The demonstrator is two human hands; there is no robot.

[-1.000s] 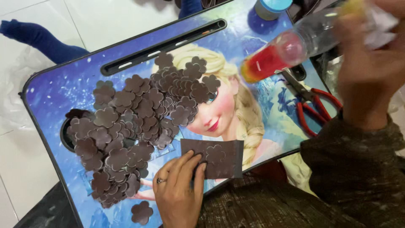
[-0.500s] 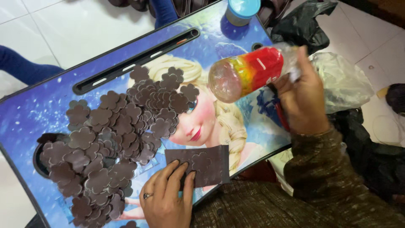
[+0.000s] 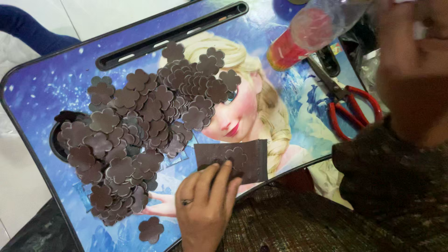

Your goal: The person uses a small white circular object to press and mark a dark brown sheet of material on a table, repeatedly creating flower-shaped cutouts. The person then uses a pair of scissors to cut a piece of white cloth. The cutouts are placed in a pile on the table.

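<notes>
My left hand presses flat on a dark brown rectangular sheet with flower outlines drawn on it, near the front edge of a blue picture-printed lap tray. A big heap of brown flower-shaped cutouts covers the tray's left and middle. My right hand is raised at the upper right, blurred, gripping a clear plastic bottle with a red lower part, tilted over the tray.
Red-handled scissors lie on the tray's right side under my right arm. One loose flower cutout sits by the front edge. A long slot runs along the tray's far side. White floor tiles lie beyond.
My right hand has swung the bottle from the right side toward the middle and back up to the upper right. My left hand stays pressed on the brown sheet.
</notes>
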